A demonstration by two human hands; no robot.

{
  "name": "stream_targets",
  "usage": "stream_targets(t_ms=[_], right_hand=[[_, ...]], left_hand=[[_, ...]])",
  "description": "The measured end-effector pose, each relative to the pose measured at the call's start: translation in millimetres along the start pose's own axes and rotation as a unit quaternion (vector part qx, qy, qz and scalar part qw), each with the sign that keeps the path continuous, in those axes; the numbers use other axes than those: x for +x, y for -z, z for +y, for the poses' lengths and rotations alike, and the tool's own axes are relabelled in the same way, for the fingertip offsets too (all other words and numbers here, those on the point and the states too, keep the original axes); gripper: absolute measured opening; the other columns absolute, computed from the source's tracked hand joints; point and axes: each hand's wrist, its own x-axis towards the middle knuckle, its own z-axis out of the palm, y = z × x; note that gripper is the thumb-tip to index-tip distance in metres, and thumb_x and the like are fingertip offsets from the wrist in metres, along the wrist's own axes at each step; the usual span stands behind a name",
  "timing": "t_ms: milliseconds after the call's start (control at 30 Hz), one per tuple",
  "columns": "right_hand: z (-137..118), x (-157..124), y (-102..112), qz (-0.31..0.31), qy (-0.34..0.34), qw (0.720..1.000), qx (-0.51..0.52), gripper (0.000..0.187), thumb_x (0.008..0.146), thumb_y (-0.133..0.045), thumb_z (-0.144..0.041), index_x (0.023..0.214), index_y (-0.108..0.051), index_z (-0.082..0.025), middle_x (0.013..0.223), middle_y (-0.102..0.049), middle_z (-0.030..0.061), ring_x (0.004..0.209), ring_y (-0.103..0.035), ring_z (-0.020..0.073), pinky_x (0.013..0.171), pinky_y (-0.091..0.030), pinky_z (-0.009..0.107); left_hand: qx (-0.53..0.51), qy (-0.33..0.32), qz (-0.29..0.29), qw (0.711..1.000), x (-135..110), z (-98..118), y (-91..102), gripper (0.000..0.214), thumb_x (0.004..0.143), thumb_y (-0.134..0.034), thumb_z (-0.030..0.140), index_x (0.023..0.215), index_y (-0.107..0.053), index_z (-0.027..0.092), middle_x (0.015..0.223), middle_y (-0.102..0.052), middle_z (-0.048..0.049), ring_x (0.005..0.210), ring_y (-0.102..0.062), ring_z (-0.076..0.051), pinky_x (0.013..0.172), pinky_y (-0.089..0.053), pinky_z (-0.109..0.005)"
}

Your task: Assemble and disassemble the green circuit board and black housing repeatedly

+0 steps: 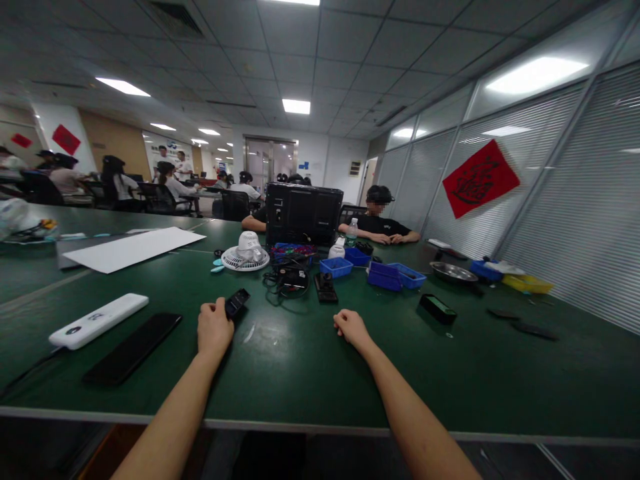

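My left hand [215, 327] is closed around the edge of a small black device with a lit screen [237, 303], held tilted just above or on the green table [280, 373]; I cannot tell which. Loosely curled into a fist, my right hand [351, 328] rests on the table with nothing visible in its fingers. Between the hands and slightly beyond them stands a black stand-like device [326, 288]. Left of my left hand lie a flat black slab [133, 347] and a white power strip-like device [100, 320] with a cable.
Past my hands are a white fan [246, 257], tangled black cables [287, 277], a monitor [304, 213] and blue bins [385, 275]. A black box-shaped device [438, 309] and a metal bowl [453, 272] stand to the right. A person [383, 223] sits across the table.
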Motion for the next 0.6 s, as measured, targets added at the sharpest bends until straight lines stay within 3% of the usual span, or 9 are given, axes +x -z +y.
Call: stream_targets(t_ms=[233,400,600], right_hand=[[0,0,1,-0.003,0.000,1.000,-0.004,0.022,0.081,-0.046,-0.020,0.060,-0.050,-0.016,0.043,-0.050,-0.0048,0.031,-0.039,0.0041,0.036,-0.028,0.015],[0,0,1,-0.004,0.006,1.000,-0.002,0.020,0.081,-0.045,-0.021,0.061,-0.051,-0.017,0.045,-0.051,-0.0048,0.031,-0.039,0.0044,0.036,-0.029,0.015],[1,0,0,-0.006,0.008,1.000,-0.003,0.020,0.080,-0.045,-0.022,0.061,-0.050,-0.017,0.045,-0.051,-0.0044,0.032,-0.039,0.0052,0.035,-0.029,0.016]], left_hand=[[0.021,-0.140,0.033,0.989,-2,6,0.4,0.048,0.074,-0.040,0.005,0.116,-0.053,0.025,0.115,-0.044,-0.0106,0.103,-0.042,-0.023,0.086,-0.037,-0.032],[0.030,-0.233,0.004,0.972,-8,17,4.8,0.053,0.075,-0.037,0.003,0.118,-0.052,0.030,0.122,-0.045,-0.0068,0.112,-0.037,-0.023,0.094,-0.032,-0.036],[-0.037,-0.356,-0.050,0.932,-16,32,0.9,0.047,0.077,-0.034,0.003,0.111,-0.058,0.025,0.110,-0.054,-0.0080,0.109,-0.041,-0.021,0.094,-0.034,-0.036]])
